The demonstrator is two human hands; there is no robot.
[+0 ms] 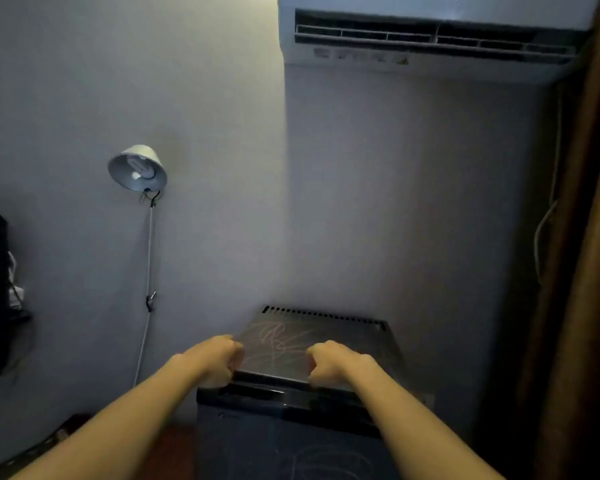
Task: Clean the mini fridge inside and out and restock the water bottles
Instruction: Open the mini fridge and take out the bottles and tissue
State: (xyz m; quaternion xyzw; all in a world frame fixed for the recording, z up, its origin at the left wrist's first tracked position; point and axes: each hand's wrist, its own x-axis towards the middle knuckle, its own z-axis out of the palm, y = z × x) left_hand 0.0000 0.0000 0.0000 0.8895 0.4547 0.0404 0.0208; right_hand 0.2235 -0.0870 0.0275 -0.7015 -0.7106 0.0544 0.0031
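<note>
Your left hand [215,362] and right hand [336,365] both clench the front edge of the fridge [291,341] top, fingers curled over it. The fridge (scribbles on top) stands in the room's corner, a lamp [137,168] on the wall to its left.

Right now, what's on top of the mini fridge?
Pale scribbles mark the mini fridge top, with vent slots along its back edge. The left hand and right hand grip its front edge with curled fingers; anything beneath them is hidden.
</note>
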